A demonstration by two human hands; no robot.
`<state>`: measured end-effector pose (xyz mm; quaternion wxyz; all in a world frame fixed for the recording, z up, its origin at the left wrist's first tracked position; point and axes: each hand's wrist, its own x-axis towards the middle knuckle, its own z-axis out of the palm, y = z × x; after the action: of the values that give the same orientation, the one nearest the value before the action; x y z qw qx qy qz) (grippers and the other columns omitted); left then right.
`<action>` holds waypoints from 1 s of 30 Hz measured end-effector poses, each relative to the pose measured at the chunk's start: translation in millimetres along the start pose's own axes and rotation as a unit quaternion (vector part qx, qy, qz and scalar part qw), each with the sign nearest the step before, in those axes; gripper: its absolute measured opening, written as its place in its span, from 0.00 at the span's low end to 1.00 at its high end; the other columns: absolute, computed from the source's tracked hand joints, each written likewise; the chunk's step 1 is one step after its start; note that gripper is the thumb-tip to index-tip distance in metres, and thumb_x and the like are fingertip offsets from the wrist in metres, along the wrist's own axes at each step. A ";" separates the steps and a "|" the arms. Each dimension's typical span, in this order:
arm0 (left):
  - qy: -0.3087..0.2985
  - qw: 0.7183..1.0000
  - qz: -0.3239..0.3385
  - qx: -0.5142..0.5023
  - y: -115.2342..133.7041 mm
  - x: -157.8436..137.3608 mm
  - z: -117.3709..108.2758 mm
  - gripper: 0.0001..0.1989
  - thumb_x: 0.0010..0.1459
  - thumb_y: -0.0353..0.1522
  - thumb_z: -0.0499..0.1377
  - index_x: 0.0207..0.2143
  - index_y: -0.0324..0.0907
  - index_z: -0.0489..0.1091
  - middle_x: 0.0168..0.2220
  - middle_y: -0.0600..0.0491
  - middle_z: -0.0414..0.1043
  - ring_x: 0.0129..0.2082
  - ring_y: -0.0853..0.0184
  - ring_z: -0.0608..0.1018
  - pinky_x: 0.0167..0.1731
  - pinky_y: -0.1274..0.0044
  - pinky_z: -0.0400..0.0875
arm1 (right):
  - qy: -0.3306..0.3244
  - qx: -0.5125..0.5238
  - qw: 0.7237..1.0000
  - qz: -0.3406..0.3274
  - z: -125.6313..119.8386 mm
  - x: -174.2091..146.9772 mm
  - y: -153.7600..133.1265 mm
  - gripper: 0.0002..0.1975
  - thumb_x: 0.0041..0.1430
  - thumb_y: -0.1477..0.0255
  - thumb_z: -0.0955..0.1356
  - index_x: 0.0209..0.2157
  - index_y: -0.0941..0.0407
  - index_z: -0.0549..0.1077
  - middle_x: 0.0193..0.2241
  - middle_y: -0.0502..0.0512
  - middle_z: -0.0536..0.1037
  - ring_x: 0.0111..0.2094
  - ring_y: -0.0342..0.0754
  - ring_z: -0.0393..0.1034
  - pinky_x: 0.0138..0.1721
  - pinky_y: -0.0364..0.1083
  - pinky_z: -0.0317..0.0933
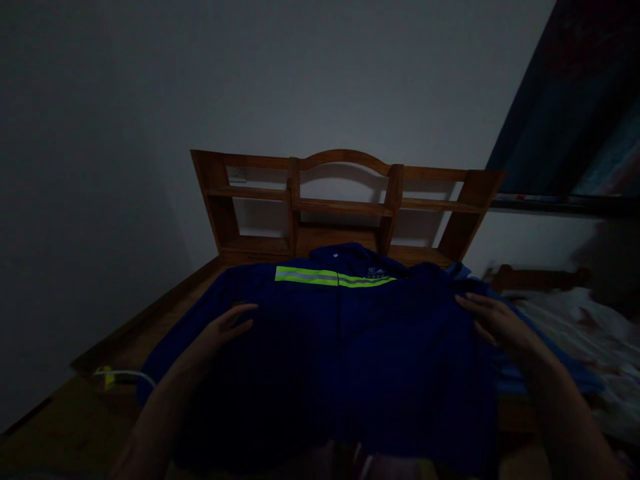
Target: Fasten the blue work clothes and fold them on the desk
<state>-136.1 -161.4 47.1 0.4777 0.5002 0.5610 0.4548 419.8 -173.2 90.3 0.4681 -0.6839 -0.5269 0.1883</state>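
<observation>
A: Biggest first, go
B: Wooden bed frame (165, 300), bare boards, shelved headboard (345, 207) with an arched top rail, smooth brown wood, against a plain grey wall (125, 133). Room is dim
A: Main item?
B: Dark blue work jacket (345, 333) spread flat across the boards, collar toward the headboard, yellow-and-grey reflective stripe (333, 276) across the chest
A: Handling?
B: Looks soft, floppy, light, woven cloth; won't hold shape, would sag if lifted. Best held at shoulders or sleeve edges, I'd say
A: Hands?
B: Left hand (227, 328) rests flat on the jacket's left side, fingers loosely extended, gripping nothing. Right hand (493, 320) lies on the right shoulder area, fingers stretched; can't tell if it pinches any cloth
A: Smaller stuff?
B: Rumpled pale bedding (575, 327) on the right, white cable (127, 377) with a yellowish plug end at the left edge
</observation>
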 end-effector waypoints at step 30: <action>-0.105 0.925 0.263 0.252 -37.1 10.5 154.7 0.07 0.53 0.35 0.59 0.34 0.43 0.72 0.33 0.53 0.67 0.33 0.69 0.70 0.36 0.77 0.64 | -0.209 -0.179 0.914 -0.298 173.6 -115.1 -38.2 0.15 0.61 0.77 0.58 0.44 0.55 0.71 0.38 0.54 0.70 0.37 0.43 0.68 0.39 0.41 0.62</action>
<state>12.1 -149.1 -10.4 0.2552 0.7782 0.4527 0.3525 225.7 -199.5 10.0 0.2518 -0.5120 -0.8172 0.0813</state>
